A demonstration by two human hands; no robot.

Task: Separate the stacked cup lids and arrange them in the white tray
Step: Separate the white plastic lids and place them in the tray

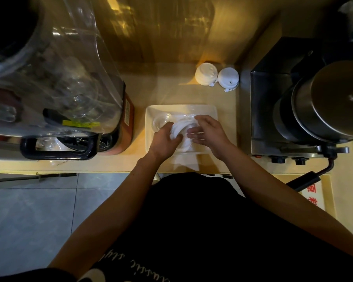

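Head view: both hands work a stack of clear plastic cup lids (184, 129) over the shallow white rectangular tray (206, 110).

Left hand (163, 140) clenches the stack's 8 o'clock edge, bracing it; right hand (207, 132) pinches the 3 o'clock rim, likely peeling one off. One clear domed lid (161, 121) already lies at the tray's 10 o'clock, leaving room alongside.
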